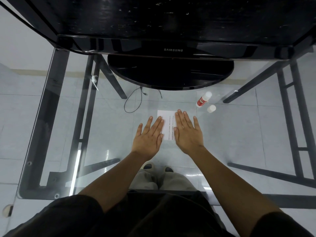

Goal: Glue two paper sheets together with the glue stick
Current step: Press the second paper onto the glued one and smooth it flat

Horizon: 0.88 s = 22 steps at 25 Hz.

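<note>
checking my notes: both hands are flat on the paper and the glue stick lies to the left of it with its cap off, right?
Not quite. The head view shows the glue stick to the right of the paper, not the left. The rest holds: its cap is off beside it, and the left hand and right hand are flat on the paper.

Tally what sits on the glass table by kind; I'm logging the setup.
Monitor: 1
Glue stick: 1
Loose cap: 1
Paper, only one sheet distinguishable: 1
Total: 4
Both flat hands, left hand and right hand, press the paper.
</note>
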Each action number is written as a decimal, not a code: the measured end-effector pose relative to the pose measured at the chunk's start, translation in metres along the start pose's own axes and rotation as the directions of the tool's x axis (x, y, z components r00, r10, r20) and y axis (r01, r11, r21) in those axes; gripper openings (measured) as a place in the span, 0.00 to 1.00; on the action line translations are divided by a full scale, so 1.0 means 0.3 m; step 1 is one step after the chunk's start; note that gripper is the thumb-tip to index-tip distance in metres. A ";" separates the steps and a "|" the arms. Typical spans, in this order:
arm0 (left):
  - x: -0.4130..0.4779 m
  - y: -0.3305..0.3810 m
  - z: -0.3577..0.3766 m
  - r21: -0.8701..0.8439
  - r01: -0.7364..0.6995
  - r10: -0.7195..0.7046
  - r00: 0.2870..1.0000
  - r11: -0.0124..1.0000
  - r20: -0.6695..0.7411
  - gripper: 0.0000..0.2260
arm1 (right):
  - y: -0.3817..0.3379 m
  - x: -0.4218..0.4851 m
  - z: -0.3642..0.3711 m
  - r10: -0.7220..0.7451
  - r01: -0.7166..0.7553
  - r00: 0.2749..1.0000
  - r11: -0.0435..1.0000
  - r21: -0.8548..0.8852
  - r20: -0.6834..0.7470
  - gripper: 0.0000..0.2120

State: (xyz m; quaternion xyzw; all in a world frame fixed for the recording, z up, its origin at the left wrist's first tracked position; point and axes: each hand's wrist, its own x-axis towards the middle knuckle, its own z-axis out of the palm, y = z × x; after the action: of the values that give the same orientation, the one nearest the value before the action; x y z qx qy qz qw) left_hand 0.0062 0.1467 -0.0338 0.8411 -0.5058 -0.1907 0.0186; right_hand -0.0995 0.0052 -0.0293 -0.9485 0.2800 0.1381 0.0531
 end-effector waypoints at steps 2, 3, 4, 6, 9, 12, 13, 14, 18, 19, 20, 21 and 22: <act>0.000 0.000 0.003 0.001 0.005 -0.005 1.000 1.000 -0.004 0.23 | -0.020 0.005 -0.013 -0.010 0.011 1.000 1.000 0.014 -0.025 0.29; 0.001 -0.001 0.006 0.008 0.008 -0.008 1.000 1.000 -0.006 0.24 | -0.040 0.009 -0.015 -0.030 0.031 0.999 0.999 0.025 -0.035 0.29; 0.003 -0.002 0.008 0.016 0.011 -0.010 1.000 1.000 -0.006 0.24 | -0.056 0.013 -0.014 -0.054 0.056 0.998 0.998 0.035 -0.035 0.28; 0.004 -0.004 0.014 0.023 0.014 -0.014 1.000 1.000 -0.005 0.24 | -0.066 0.018 -0.005 -0.070 0.070 0.998 0.996 0.058 -0.008 0.28; 0.008 -0.008 0.016 0.021 0.018 -0.018 1.000 1.000 -0.005 0.24 | -0.046 0.026 0.011 -0.013 0.013 1.000 0.999 0.049 -0.005 0.28; 0.007 -0.005 0.017 0.034 0.024 -0.024 1.000 0.999 -0.002 0.24 | -0.048 0.024 0.017 0.075 -0.074 0.997 0.996 0.042 -0.018 0.28; 0.008 -0.003 0.016 0.049 0.023 -0.023 1.000 0.999 0.004 0.24 | -0.053 0.024 0.019 0.088 -0.087 0.996 0.995 0.045 -0.016 0.28; 0.011 0.001 0.013 0.063 0.026 -0.026 1.000 0.998 0.009 0.25 | -0.055 0.025 0.019 0.091 -0.091 0.996 0.995 0.046 -0.013 0.29; 0.042 0.025 -0.024 0.032 0.079 -0.077 0.995 0.996 -0.061 0.26 | -0.050 0.026 0.023 0.087 -0.086 0.996 0.996 0.023 -0.022 0.29; 0.054 0.033 -0.029 0.025 0.075 -0.073 0.994 0.997 -0.079 0.26 | -0.050 0.024 0.025 0.084 -0.083 0.996 0.996 0.021 -0.025 0.29; 0.067 0.040 -0.030 0.029 0.062 -0.059 0.995 0.998 -0.083 0.26 | -0.050 0.022 0.025 0.080 -0.079 0.996 0.997 0.015 -0.026 0.29; 0.080 0.045 -0.026 0.043 0.045 -0.042 0.996 0.998 -0.077 0.25 | -0.049 0.021 0.025 0.074 -0.074 0.997 0.997 0.007 -0.024 0.29; 0.091 0.047 -0.019 0.060 0.032 -0.028 0.997 0.998 -0.065 0.24 | -0.047 0.021 0.024 0.069 -0.069 0.997 0.998 -0.001 -0.021 0.30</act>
State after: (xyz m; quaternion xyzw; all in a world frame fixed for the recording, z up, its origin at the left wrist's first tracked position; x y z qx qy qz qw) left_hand 0.0077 0.1156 -0.0334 0.8545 -0.4978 -0.1484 0.0063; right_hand -0.0883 0.0151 -0.0378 -0.9398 0.3129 0.1301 0.0446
